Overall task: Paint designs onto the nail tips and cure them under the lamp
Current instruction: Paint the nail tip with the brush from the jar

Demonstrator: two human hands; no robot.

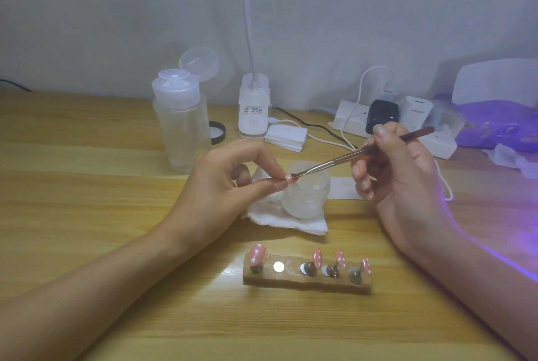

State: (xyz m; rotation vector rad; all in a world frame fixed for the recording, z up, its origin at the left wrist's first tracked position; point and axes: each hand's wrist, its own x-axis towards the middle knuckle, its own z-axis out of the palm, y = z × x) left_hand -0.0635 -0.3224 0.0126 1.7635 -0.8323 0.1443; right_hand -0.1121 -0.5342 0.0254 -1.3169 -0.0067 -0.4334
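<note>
My left hand [227,183] pinches a small pink nail tip [288,177] between thumb and forefinger above the table. My right hand [398,174] grips a thin brush [364,152], and its bristle end touches that nail tip. Near the front stands a wooden holder [291,280] with several pink nail tips carrying white dots, such as one at its left end [257,254]; one metal spot on it [279,267] is bare. The white curing lamp [495,84] at the far right glows purple.
A small clear jar [308,197] sits on a white wipe [279,218] behind my hands. A clear pump bottle [182,122] with its lid flipped up, a desk lamp base [253,110], a black lid [217,132], a power strip [355,119] with chargers and cables line the back.
</note>
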